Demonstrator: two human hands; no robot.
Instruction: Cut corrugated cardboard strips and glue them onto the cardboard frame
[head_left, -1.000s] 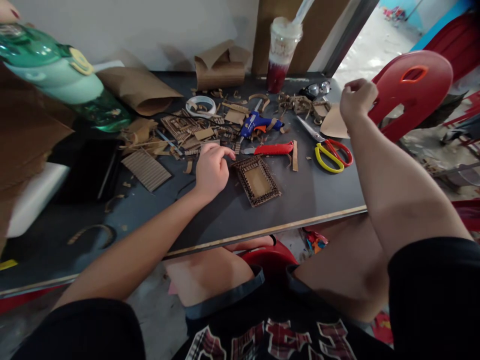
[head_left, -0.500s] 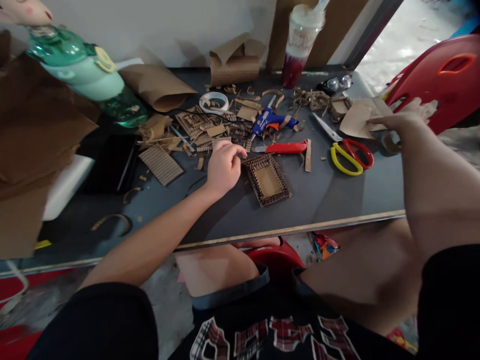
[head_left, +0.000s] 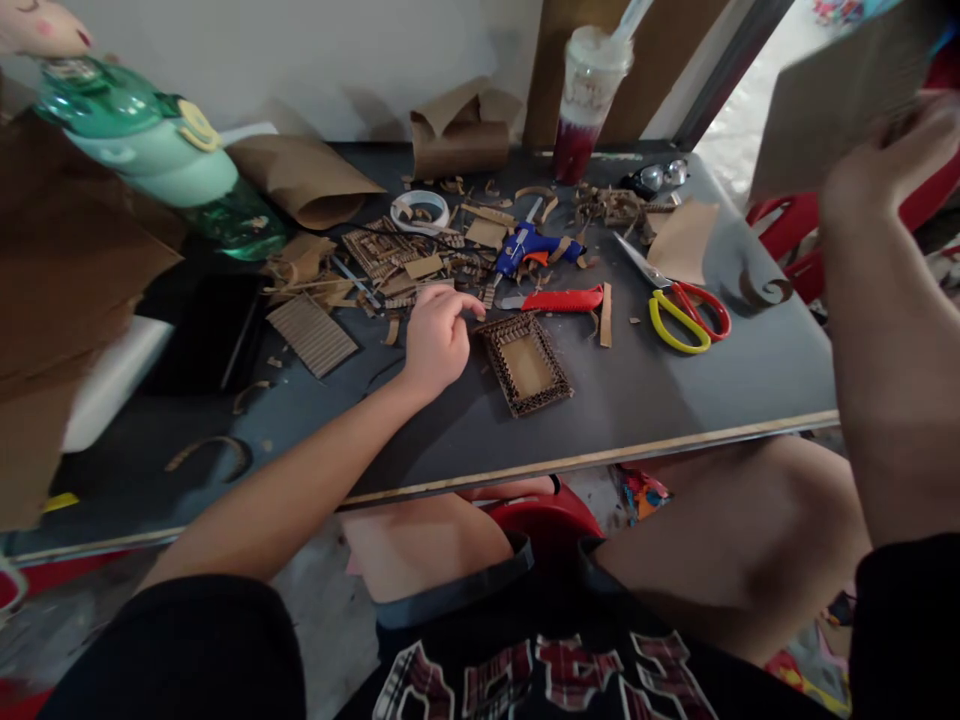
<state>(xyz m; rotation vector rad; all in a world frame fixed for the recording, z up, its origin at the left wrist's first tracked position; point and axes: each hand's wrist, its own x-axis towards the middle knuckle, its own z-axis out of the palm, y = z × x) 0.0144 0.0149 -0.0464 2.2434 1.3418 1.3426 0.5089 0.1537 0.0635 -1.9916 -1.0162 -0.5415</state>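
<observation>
My left hand rests on the table with loosely bent fingers and nothing visible in it. Its index finger points toward the upper left corner of a small box-like cardboard frame with corrugated walls; whether they touch I cannot tell. Raised off the table's right end, my right hand grips a flat cardboard sheet, blurred by motion. Behind the frame lies a red utility knife with its blade out. Scissors with yellow and red handles lie to the right, beside a loose cardboard piece.
A blue glue gun lies among cardboard scraps and a white tape roll. A drink cup and a green bottle stand at the back. Sunglasses are at the back right; a dark phone-like slab lies left.
My right hand has lifted from the table's right side, raising the cardboard sheet up and to the right. The left hand has stayed beside the frame. The view has shifted slightly.
</observation>
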